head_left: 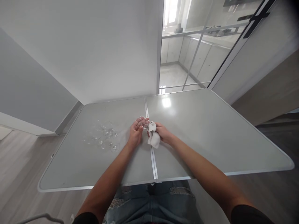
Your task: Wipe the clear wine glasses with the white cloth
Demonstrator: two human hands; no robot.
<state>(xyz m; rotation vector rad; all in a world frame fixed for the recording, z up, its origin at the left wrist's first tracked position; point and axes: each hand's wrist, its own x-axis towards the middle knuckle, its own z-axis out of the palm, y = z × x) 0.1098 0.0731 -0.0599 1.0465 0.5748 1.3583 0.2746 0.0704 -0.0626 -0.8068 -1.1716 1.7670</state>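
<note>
My left hand [136, 132] holds a small clear glass [143, 119] above the middle of the grey folding table [210, 133]. My right hand [163, 132] grips a white cloth [153, 137], pressed against the glass. Both hands meet over the table's centre seam. Several more clear glasses [104, 137] stand grouped on the table to the left of my left hand.
A white wall stands behind the table. A glass door [187, 46] at the back right opens onto another room. Wooden floor lies left and right of the table. A thin white wire edge [44, 217] shows at the bottom left.
</note>
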